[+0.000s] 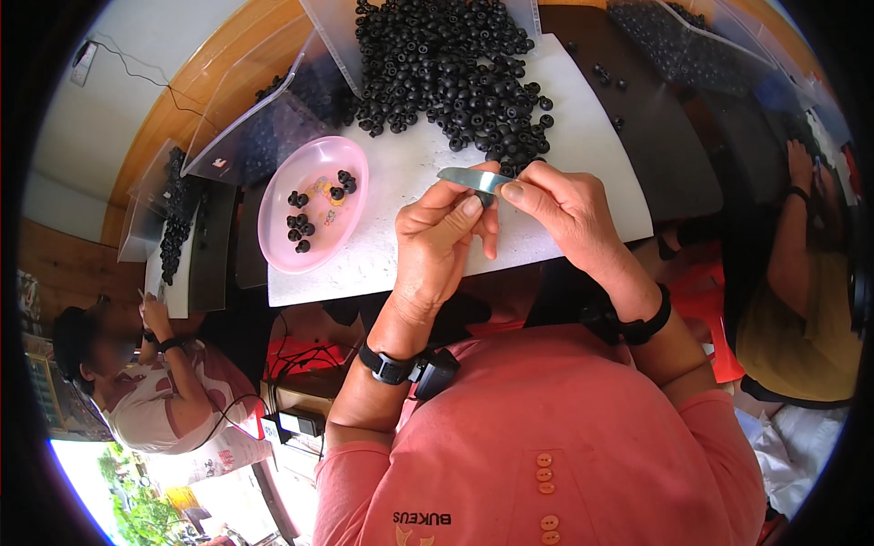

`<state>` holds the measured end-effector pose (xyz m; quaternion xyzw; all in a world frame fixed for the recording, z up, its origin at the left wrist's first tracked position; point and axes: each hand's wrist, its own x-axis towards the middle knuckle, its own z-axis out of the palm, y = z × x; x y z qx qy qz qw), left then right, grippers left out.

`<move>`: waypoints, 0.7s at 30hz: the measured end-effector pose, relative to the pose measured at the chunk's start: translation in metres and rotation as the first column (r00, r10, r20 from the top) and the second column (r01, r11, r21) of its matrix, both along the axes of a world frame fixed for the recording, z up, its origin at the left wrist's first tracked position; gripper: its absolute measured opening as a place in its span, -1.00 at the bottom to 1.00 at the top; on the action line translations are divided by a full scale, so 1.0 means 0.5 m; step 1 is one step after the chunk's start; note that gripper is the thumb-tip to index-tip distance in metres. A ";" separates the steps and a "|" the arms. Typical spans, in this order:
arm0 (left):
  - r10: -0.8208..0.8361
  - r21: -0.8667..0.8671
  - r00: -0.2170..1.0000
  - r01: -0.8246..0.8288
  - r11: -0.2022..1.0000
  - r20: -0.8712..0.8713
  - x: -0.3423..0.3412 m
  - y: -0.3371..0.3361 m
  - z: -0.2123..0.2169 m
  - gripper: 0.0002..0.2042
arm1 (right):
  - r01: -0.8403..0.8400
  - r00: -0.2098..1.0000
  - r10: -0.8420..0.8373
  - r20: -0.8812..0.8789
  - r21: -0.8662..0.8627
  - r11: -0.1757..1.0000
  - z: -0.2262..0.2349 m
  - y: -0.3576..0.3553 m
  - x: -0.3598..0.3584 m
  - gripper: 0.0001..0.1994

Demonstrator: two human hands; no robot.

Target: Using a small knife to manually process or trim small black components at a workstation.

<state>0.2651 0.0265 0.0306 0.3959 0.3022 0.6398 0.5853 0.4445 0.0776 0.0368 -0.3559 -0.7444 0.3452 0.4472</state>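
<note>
My right hand is closed on a small knife, its shiny blade pointing left across the fingers of my left hand. Between the thumb and fingers of my left hand is a small black round part, mostly hidden by the fingertips and the blade. Both hands are above the near part of a white board. Just beyond them, a large heap of similar black round parts with holes spills out of a clear bin. Left of my left hand, a pink oval plate carries several black parts in small clusters.
A clear bin of black parts stands beyond the plate, and another sits at the far right. Loose parts lie on the dark table. One co-worker sits at the left, another at the right.
</note>
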 end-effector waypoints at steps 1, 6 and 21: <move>-0.010 0.001 1.000 0.010 1.000 -0.008 -0.003 0.001 0.000 -0.70 | 0.000 1.000 0.000 0.000 0.000 1.000 0.000 0.000 0.000 -0.67; -0.001 -0.008 1.000 0.001 1.000 -0.019 -0.003 0.001 0.000 -0.70 | 0.003 0.999 -0.003 0.032 0.019 1.000 0.000 -0.001 0.001 -0.66; 0.007 0.026 0.999 -0.006 1.000 -0.036 0.000 0.001 0.001 -0.73 | 0.011 1.000 -0.012 0.011 0.063 0.998 -0.007 0.002 -0.002 -0.65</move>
